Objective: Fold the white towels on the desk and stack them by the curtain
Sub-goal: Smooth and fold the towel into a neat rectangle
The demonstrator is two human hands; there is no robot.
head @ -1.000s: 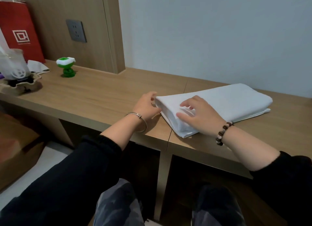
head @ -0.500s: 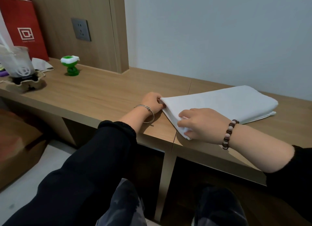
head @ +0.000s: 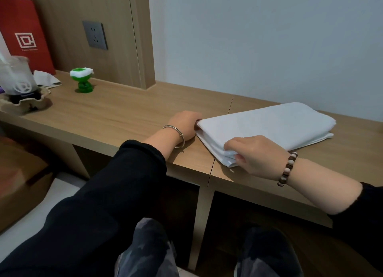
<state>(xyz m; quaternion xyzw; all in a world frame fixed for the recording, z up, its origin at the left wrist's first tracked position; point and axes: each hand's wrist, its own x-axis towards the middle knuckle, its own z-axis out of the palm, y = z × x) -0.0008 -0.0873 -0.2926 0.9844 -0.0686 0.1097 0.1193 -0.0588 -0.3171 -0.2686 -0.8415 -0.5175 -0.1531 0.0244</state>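
Pale wooden worktop (head: 124,115) running along a plain light wall, seen from a head camera looking down over two black-sleeved arms. A white towel (head: 269,125) lies on the right part of the worktop, already folded into a flat, layered rectangle that angles away toward the wall. The left hand (head: 184,125), a thin metal bangle at its wrist, is curled against the towel's far left corner, its fingertips tucked out of sight into the layers. The right hand (head: 255,154), wearing a bead bracelet, pinches the stacked layers at the near corner, close to the worktop's front edge. Folding of this towel looks nearly or fully done; carrying it to the stack remains. No curtain, stack or second towel is in view. At the left end stand a red paper bag (head: 22,34), a clear cup (head: 18,77) in a cardboard holder and a small green figure (head: 81,80), near a dark wall socket (head: 95,35).
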